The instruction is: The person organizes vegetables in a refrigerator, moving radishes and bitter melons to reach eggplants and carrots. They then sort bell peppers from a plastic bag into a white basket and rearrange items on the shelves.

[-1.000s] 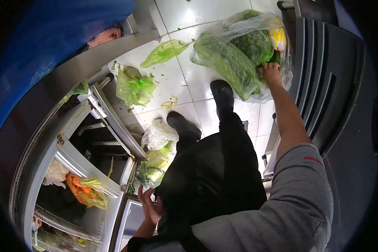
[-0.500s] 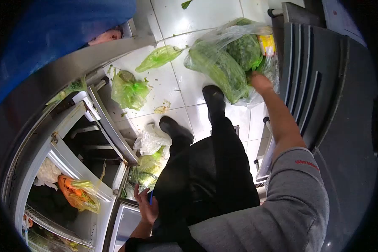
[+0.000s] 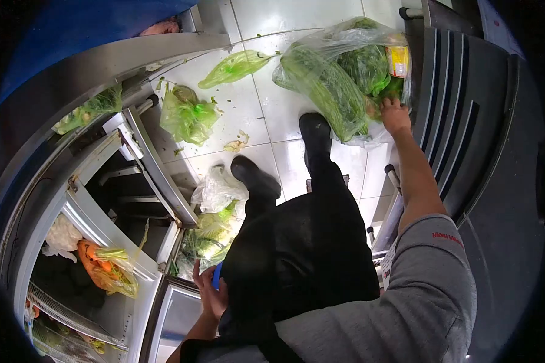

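Head view — right hand [image 3: 396,115] on bulging clear bag of greens [image 3: 339,78].

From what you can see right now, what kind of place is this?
Probably a commercial kitchen or a shop's cold-storage area: an open stainless steel refrigerator stocked with vegetables, a white tiled floor littered with leaves, and a large bag of greens under the right hand.
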`<state>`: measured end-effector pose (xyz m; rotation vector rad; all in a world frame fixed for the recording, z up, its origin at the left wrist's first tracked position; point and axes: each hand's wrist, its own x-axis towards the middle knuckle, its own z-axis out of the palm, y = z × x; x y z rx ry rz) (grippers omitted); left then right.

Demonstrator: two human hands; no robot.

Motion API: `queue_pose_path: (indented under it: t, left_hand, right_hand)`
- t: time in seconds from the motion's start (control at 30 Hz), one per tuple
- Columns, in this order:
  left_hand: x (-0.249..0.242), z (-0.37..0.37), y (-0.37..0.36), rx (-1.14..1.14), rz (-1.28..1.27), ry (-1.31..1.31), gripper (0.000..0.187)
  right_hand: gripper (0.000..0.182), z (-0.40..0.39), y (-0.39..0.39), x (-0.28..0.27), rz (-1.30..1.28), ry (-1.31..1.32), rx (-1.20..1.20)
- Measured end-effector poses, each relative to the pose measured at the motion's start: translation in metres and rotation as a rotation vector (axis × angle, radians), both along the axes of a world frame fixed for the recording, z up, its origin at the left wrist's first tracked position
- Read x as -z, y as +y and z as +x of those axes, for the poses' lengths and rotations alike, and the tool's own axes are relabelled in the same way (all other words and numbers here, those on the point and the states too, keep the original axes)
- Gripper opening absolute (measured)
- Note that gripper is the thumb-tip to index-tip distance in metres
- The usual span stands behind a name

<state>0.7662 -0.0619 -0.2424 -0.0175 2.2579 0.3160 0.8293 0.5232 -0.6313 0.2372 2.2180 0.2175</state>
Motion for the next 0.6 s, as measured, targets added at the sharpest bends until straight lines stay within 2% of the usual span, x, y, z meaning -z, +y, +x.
queue_pose_path:
  t: [0.07, 0.13, 0.17, 0.27, 0.3, 0.37, 0.5, 0.6]
  left_hand:
    - [0.004, 0.006, -0.008, -0.037, -0.002, -0.011, 0.043]
    - [0.006, 0.01, -0.016, 0.111, -0.03, 0.005, 0.043]
    - [0.005, 0.009, -0.016, 0.111, -0.03, 0.003, 0.043]
    - [0.002, 0.008, -0.013, 0.019, 0.015, -0.014, 0.043]
    - [0.002, 0.008, -0.013, -0.009, 0.026, -0.013, 0.043]
    - [0.002, 0.006, -0.01, 0.011, 0.058, -0.012, 0.044]
    - [0.001, 0.002, -0.011, 0.122, 0.064, -0.024, 0.043]
    - [-0.011, -0.006, -0.001, 0.051, 0.06, -0.008, 0.043]
  right_hand:
    - [0.025, -0.011, 0.006, 0.004, -0.027, 0.06, 0.092]
    - [0.024, -0.015, 0.013, 0.006, -0.014, 0.142, 0.083]
    - [0.024, -0.015, 0.018, -0.002, -0.014, 0.14, 0.083]
    - [0.014, -0.006, 0.038, -0.052, -0.274, 0.357, 0.124]
    - [0.014, -0.002, 0.034, -0.068, -0.268, 0.355, 0.119]
    - [0.011, 0.006, 0.017, -0.102, -0.356, 0.613, 0.259]
    - [0.012, -0.005, -0.025, -0.141, -0.429, 0.731, 0.311]
    - [0.012, -0.026, -0.049, -0.168, -0.539, 0.795, 0.377]
